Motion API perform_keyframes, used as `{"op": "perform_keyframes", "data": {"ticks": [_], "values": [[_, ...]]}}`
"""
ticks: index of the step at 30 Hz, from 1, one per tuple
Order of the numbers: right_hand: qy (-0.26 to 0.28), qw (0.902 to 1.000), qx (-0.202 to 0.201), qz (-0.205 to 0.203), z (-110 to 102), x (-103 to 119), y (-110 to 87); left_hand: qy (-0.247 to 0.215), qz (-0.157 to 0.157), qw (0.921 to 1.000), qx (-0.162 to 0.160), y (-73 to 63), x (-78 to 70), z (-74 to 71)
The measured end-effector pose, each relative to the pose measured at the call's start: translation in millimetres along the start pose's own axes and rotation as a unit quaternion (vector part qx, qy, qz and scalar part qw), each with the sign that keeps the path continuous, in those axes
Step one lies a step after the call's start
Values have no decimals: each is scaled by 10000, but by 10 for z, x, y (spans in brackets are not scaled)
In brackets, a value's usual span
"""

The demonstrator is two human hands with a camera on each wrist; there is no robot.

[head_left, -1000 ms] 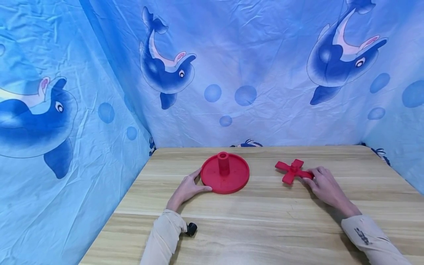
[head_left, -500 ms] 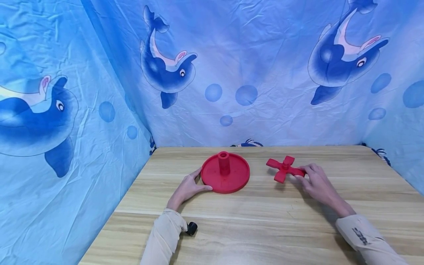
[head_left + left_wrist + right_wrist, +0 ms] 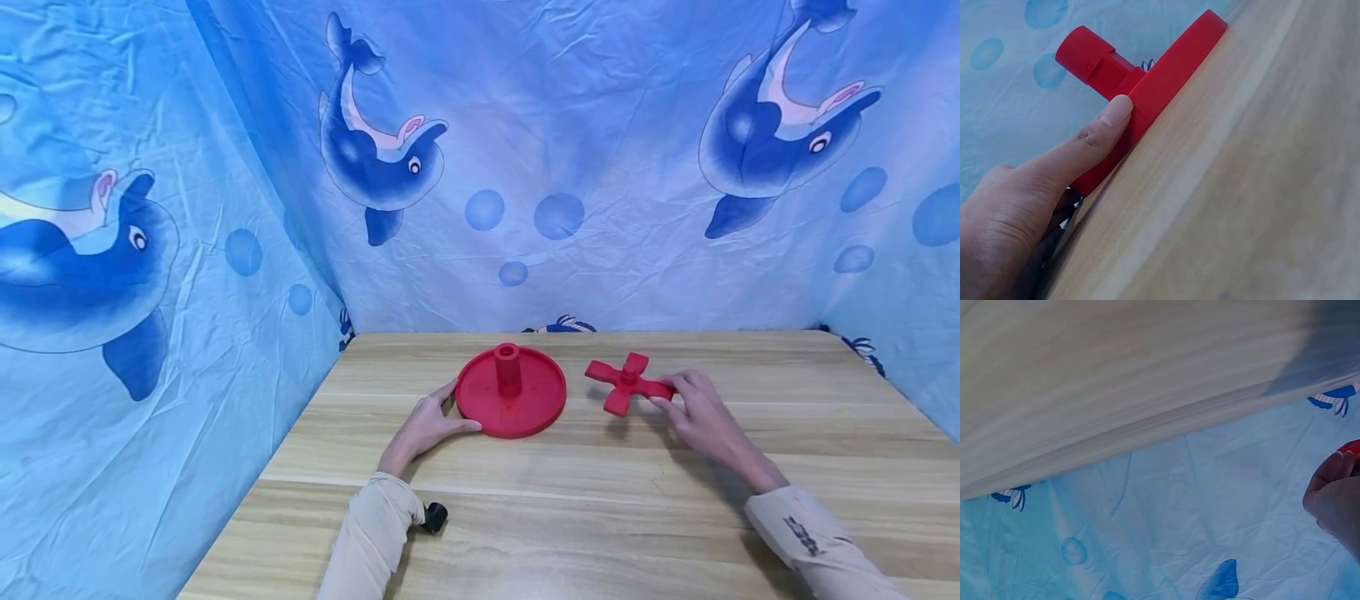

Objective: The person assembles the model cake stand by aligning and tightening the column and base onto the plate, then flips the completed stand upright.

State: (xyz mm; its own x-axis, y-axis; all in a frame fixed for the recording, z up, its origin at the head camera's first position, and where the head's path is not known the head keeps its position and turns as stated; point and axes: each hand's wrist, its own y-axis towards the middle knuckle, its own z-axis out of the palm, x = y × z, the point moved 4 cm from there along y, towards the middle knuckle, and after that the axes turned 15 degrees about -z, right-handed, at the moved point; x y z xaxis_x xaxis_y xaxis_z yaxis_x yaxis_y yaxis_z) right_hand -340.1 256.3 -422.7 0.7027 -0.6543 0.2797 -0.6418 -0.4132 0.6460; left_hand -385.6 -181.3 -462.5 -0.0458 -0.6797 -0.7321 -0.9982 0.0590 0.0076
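A red round base (image 3: 487,410) with a raised rim and an upright hollow post (image 3: 508,371) at its middle lies flat on the table. My left hand (image 3: 422,429) holds its left edge, the thumb at the near rim and the fingers round the far side. In the left wrist view, the thumb (image 3: 1100,128) presses the rim's side, and the other fingers are hidden. Just right of the base, my right hand (image 3: 701,417) pinches one arm of a red four-armed cross piece (image 3: 618,392). A short round knob tops the cross's centre, and a shadow falls beneath it.
The light wood-grain table (image 3: 570,517) runs back to a blue dolphin-print curtain (image 3: 480,100) along the back and sides. A small black object (image 3: 434,517) sticks out by the left sleeve (image 3: 375,525).
My right hand has carried the cross piece leftward, closer to the base. My left hand and the base stay in place.
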Motion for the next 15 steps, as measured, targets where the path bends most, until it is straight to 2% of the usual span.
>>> {"op": "perform_keyframes", "data": {"ticks": [15], "values": [[190,9998,40,-27,169,193,147,-47,-82,9999,40,-10,-8,-4]]}}
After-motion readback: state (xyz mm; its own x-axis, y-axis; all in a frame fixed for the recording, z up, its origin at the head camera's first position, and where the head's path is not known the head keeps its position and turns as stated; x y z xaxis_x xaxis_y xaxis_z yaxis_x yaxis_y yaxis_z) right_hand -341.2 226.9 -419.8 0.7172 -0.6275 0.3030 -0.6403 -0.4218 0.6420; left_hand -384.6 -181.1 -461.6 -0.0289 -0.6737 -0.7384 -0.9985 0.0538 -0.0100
